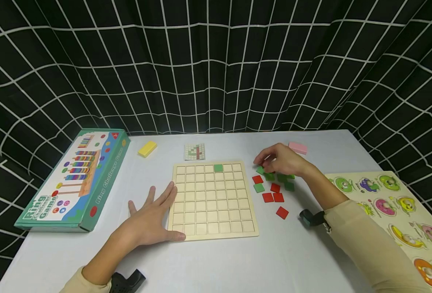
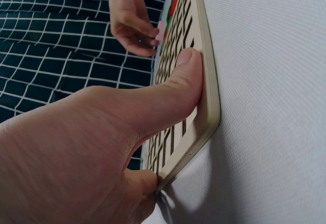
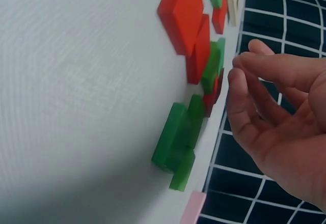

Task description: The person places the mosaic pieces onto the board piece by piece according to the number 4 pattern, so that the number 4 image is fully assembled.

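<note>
A square wooden grid board lies on the table, with one green tile in its far row. My left hand spreads along the board's left side, its thumb resting on the near corner and fingertips at the left edge. Over a loose group of tiles right of the board is my right hand, its fingertips just above a green tile. Thumb and forefinger are bent close together, with nothing visible between them in the right wrist view. Red tiles and other green tiles lie around.
A small pattern card lies behind the board. A yellow block is at back left and a pink block at back right. The boxed ring game occupies the left side; a fruit picture board covers the right.
</note>
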The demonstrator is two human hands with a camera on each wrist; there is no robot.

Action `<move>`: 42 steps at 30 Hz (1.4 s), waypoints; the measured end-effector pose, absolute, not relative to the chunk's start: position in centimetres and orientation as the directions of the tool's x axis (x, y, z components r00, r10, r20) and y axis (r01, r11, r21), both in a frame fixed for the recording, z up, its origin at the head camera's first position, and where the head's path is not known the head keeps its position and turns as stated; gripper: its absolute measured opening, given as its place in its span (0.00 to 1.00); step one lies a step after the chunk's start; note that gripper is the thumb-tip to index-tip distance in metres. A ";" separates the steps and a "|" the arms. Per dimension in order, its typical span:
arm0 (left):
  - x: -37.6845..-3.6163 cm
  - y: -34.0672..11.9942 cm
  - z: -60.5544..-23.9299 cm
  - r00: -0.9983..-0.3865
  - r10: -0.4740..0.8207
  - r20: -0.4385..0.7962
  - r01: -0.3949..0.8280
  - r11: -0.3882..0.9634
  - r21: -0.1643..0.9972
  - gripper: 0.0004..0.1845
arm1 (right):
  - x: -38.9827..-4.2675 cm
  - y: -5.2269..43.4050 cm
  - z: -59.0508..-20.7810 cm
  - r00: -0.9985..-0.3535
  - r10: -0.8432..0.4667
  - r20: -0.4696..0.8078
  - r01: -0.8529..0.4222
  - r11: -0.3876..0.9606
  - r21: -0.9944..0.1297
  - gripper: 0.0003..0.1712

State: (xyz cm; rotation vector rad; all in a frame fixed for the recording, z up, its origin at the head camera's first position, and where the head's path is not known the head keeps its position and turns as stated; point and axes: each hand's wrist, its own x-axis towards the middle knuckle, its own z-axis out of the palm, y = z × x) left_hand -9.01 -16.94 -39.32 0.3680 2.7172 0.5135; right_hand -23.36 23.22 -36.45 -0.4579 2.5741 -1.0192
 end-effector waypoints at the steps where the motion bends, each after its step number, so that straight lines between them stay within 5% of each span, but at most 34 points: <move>1: -9.0 -16.9 -39.3 -0.905 0.311 -0.289 0.185 0.901 0.392 0.72 | -23.5 23.3 -36.5 -0.888 -0.420 -0.187 -0.183 0.697 -0.694 0.15; 12: -8.8 -17.0 -39.4 -0.904 0.307 -0.299 0.181 0.906 0.381 0.71 | -24.0 22.9 -37.7 -0.864 -0.487 -0.129 -0.321 0.728 -0.606 0.15; 42: -9.0 -17.0 -39.5 -0.906 0.305 -0.292 0.180 0.905 0.386 0.72 | -24.6 21.6 -37.5 -0.883 -0.456 -0.113 -0.337 0.782 -0.525 0.13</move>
